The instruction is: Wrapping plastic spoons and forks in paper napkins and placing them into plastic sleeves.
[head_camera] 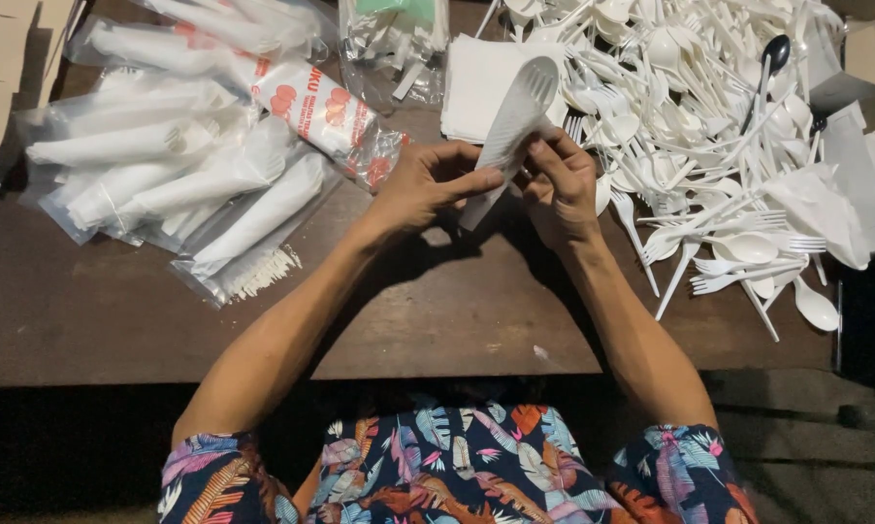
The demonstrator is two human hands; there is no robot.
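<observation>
Left grip: the left hand (426,184) has fingers curled shut on the lower part of a white napkin-wrapped cutlery bundle (511,126), thumb laid along it.
Right grip: the right hand (561,187) pinches the same bundle from the other side, fingertips closed on its middle.
Bundle: tilted, a spoon end showing at the top, held above the brown wooden desk (117,311).
Behind the bundle: a stack of white napkins (471,82).
Right of the bundle: a loose heap of white plastic spoons and forks (709,107), with one black spoon (773,50) among them.
Left of the bundle: clear bags of packed sets (180,175) lying on the desk.
</observation>
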